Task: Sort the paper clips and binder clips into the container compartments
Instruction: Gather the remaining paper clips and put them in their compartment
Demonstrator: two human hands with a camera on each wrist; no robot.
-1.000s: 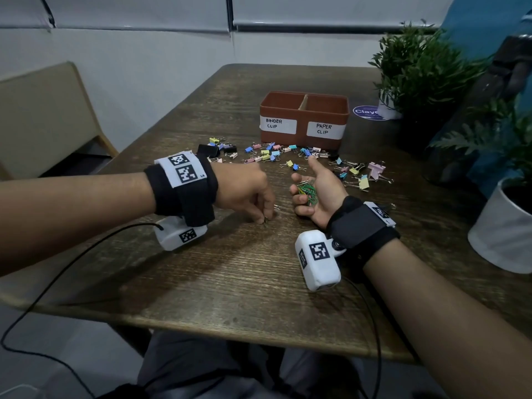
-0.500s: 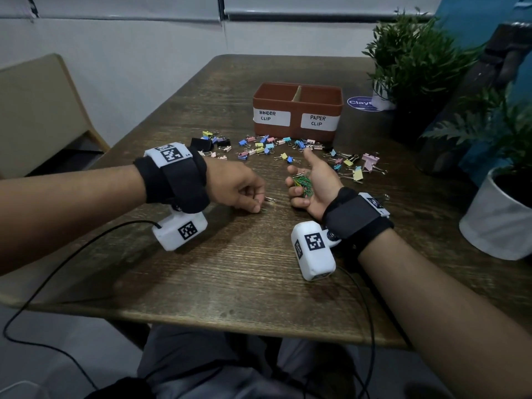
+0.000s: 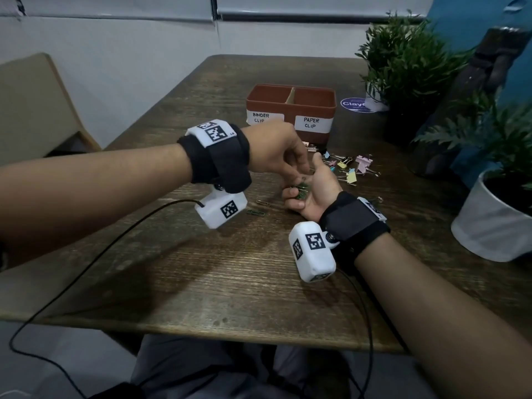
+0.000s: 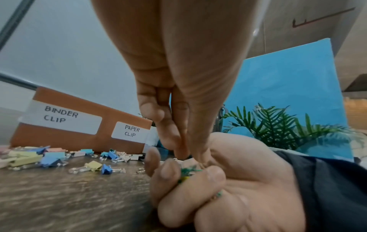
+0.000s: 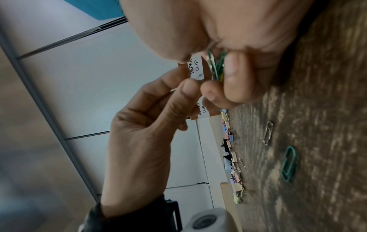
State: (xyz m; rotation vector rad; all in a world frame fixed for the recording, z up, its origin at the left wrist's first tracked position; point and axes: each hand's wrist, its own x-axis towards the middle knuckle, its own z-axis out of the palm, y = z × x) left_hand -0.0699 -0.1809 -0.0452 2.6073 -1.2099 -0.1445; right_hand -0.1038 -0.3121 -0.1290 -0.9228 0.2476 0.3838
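meanwhile right hand [image 3: 309, 194] cups paper clips [image 3: 302, 188]; left hand [image 3: 276, 151] pinches above.

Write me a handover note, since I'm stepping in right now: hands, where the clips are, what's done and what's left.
Right hand: palm up, fingers curled round a bunch of paper clips, mostly green.
Left hand: fingertips pinched together over that palm, apparently dropping a clip in; the clip itself is hidden.
Container: at the table's far side, compartments labelled BINDER CLIP on the left and PAPER CLIP on the right; the contents can't be seen.
Left to do: green paper clip and silver paper clip lie loose near the hands; binder clips are scattered unsorted in front of the container.
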